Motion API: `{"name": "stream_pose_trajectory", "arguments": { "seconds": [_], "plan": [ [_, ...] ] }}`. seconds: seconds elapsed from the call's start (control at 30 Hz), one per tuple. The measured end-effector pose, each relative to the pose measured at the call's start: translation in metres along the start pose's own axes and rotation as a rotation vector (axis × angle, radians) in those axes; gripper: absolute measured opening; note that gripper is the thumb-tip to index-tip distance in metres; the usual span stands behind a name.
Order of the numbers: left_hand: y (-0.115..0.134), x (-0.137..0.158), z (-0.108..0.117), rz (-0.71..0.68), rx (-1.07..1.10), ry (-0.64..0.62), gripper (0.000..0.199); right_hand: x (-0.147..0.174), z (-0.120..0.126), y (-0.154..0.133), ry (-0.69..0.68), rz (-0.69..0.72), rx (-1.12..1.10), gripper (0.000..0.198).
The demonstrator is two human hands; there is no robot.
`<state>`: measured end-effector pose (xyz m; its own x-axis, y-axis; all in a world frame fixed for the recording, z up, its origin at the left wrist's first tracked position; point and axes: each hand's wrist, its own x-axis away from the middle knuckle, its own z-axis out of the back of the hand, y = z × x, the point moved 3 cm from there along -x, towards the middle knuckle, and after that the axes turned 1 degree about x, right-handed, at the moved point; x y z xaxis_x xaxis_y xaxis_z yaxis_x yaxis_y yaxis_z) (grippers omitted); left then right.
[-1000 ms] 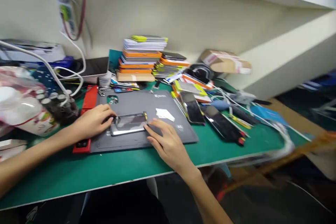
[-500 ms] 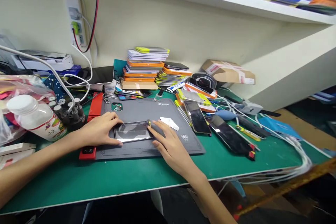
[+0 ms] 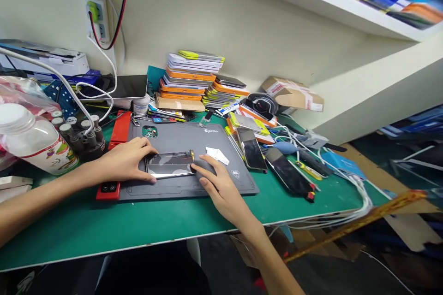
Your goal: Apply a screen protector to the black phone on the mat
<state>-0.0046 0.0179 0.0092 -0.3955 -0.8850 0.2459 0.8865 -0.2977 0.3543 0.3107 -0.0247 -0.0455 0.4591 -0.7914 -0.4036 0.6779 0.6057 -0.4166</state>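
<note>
A dark, glossy phone screen [image 3: 171, 164] with a small gold ribbon tab [image 3: 192, 156] at its right end lies on the grey work mat [image 3: 183, 189]. My left hand [image 3: 129, 159] grips the screen's left end, thumb on the near edge and forefinger on the far edge. At the right end, a forefinger of my right hand [image 3: 221, 186] touches the screen's corner by the tab, while the thumb and other fingers are spread apart. Beyond that hand is a white paper scrap [image 3: 218, 155] on the mat. Small screws and metal bits sit in a green recess [image 3: 150, 132] at the mat's upper left.
A red strip [image 3: 109, 190] borders the mat's left side. On the left stand a white-capped bottle [image 3: 31, 138] and a screwdriver holder [image 3: 85, 140]. Phone screens [image 3: 290, 173], cables [image 3: 362, 193] and a blue air blower [image 3: 285, 148] lie right. Stacked boxes [image 3: 188, 78] stand behind.
The head view has turned slightly right and down, so the bench appears shifted left and up. Both hands stay at the screen's two ends, with little change in their pose.
</note>
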Motion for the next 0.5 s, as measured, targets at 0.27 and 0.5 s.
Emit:
{"name": "stream_pose_trajectory", "arguments": {
  "seconds": [0.27, 0.5],
  "plan": [
    [0.006, 0.003, -0.001, -0.052, -0.091, 0.033, 0.090, -0.014, -0.003, 0.002, -0.114, -0.023, -0.018, 0.044],
    [0.011, 0.004, -0.003, -0.041, -0.243, -0.009, 0.090, -0.013, -0.002, -0.010, 0.072, 0.153, 0.113, 0.035]
  ]
}}
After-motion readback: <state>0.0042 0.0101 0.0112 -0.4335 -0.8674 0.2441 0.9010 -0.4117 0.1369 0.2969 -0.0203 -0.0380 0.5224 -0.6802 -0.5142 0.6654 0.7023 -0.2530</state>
